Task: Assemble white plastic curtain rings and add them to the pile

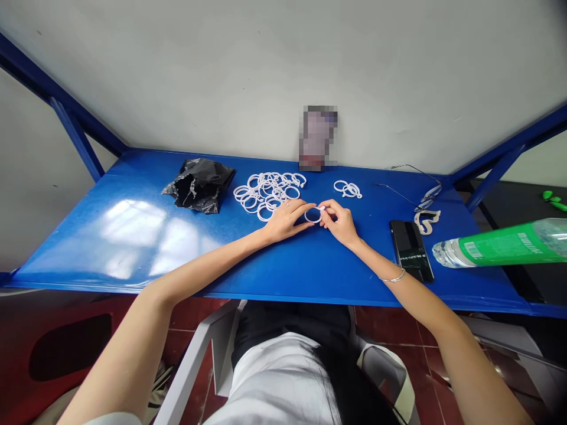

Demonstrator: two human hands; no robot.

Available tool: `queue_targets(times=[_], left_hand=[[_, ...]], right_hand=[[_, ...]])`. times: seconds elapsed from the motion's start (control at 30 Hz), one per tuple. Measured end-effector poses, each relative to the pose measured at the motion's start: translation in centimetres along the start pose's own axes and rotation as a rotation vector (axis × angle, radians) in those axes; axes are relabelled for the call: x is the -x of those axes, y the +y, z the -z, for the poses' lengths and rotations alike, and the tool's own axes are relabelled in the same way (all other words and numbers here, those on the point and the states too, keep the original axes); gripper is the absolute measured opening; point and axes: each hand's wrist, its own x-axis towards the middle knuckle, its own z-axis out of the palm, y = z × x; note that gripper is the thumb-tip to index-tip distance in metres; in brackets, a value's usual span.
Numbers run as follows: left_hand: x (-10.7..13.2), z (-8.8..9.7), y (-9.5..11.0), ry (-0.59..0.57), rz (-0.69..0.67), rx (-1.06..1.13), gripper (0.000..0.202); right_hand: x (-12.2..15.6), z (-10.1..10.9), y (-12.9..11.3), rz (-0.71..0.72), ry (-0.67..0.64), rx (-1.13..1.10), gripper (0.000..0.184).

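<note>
A white plastic ring (305, 216), which looks like a curtain ring, is held between my two hands just above the blue table. My left hand (286, 221) grips its left side between thumb and fingers. On the other side, the fingers of my right hand (336, 221) pinch the ring where a small white tab shows. A loose pile of similar white rings (268, 192) lies behind and left of my left hand. Several more rings (348, 189) form a small group beyond my right hand.
A crumpled black plastic bag (201, 183) lies on the blue table (266, 274), left of the pile. On the right are eyeglasses (429, 196), a pale hair clip (426, 222), a phone (411, 251) and a green-labelled bottle (505, 243). A blurred-out upright object (316, 139) leans against the wall.
</note>
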Motion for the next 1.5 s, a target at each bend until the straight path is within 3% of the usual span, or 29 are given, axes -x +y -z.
queue_targets(times=[0.53,0.93,1.2,1.5], left_hand=[[-0.02,-0.13,-0.07,-0.030,-0.019,-0.012,0.031],[-0.47,0.01,-0.30,-0.006,0.105,0.123,0.027],[-0.22,-0.36,-0.80,0.048,0.082,0.049,0.026],[-0.12,-0.05,-0.16,0.056,0.048,-0.068,0.026]], right_hand=[[0.03,0.02,-0.12,0.024,0.005,0.119,0.016],[-0.36,0.01,-0.05,0.065,0.062,0.109,0.019],[-0.40,0.09,-0.23,0.111,0.046,0.010,0.018],[-0.55,0.05,-0.08,0.155,0.134,0.115,0.016]])
